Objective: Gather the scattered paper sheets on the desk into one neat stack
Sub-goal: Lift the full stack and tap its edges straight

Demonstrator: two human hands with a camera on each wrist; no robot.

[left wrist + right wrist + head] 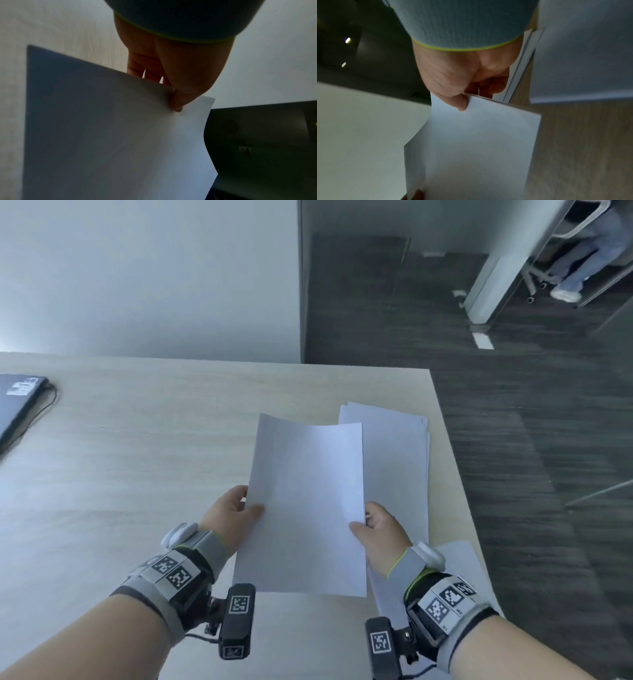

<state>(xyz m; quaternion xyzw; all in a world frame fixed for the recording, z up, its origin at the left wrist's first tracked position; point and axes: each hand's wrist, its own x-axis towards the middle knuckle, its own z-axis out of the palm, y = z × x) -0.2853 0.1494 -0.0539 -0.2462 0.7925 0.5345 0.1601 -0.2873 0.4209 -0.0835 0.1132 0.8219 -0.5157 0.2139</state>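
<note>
Midway through the tidy-up, a person's left hand (236,508) and right hand (376,525) pinch opposite long edges of a white sheet (305,508), thumbs on top and other fingers beneath, above the counter (137,457). Its long axis runs away from the body; the loose paper pile (397,460) lies just right, nearer the right hand.

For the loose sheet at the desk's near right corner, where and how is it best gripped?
Probably at the loose sheet's right edge, which seems to reach the desk edge. It lies flat, partly under the right hand, so pinch that edge from the right, thumb on top.
</note>
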